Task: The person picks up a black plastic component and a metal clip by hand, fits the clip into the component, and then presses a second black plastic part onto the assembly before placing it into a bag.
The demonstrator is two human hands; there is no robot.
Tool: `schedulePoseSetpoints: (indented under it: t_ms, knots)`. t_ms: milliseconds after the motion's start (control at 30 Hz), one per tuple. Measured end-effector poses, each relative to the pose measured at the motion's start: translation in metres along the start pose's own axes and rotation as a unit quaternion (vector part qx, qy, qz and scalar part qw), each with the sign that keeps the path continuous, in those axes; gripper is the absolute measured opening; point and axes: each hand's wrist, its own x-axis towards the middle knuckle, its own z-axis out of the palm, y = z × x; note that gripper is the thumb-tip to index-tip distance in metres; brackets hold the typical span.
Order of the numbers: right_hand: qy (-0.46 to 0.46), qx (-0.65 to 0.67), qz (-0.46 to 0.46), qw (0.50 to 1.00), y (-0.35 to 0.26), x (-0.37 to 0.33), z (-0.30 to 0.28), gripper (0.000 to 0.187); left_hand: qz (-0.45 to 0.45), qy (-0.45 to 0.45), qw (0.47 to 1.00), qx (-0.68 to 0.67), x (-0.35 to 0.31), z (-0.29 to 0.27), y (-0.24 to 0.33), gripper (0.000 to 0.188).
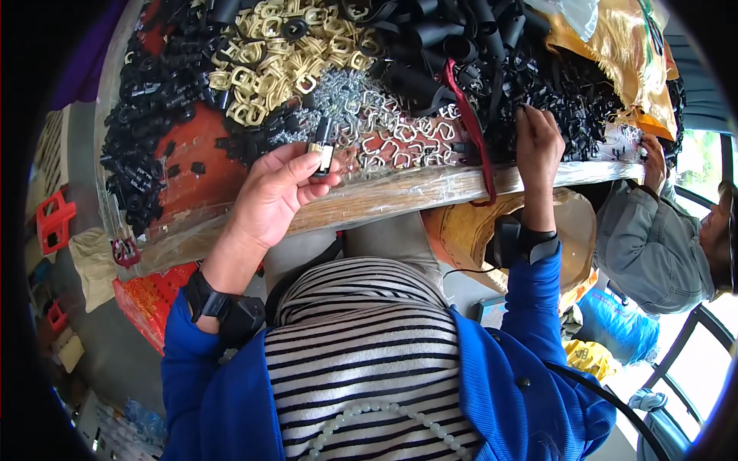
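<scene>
A person's left hand (274,187) pinches a black piece (324,137) with a pale section between thumb and fingers, over the near side of a worktable (384,197) heaped with hardware. The right hand (540,146), fingers curled and tips bunched, dips to a pile of small black parts (580,100); whether it grips one cannot be told. Between the hands lie pale metal loops (400,132) and a red strap (468,115). The step appears to be selecting a part to go with the held piece; the next move likely calls for a precise pinch, a lift clear of the tangle and a steady left hand
</scene>
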Motion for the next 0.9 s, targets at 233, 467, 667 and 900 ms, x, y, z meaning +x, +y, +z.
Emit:
schedulePoseSetpoints:
  t_ms: [233, 467, 667, 900]
  knots:
    - [-0.057, 0.435, 0.171, 0.882, -0.038, -0.015, -0.013, 0.014, 0.018, 0.000, 1.000, 0.008, -0.018, 0.008, -0.003, 0.021]
    - [-0.232, 0.634, 0.127, 0.727, -0.111, -0.052, -0.020, 0.018, 0.072, -0.013, 0.997, 0.015, -0.039, 0.027, -0.010, 0.018]
    - [-0.319, 0.573, 0.050, 0.754, -0.165, -0.081, -0.014, 0.022, 0.109, -0.019, 0.994, 0.009, -0.055, 0.032, -0.019, 0.020]
    - [-0.314, 0.429, -0.020, 0.847, -0.179, -0.082, -0.003, 0.021, 0.096, -0.026, 0.995, 0.025, -0.048, 0.020, -0.019, 0.021]
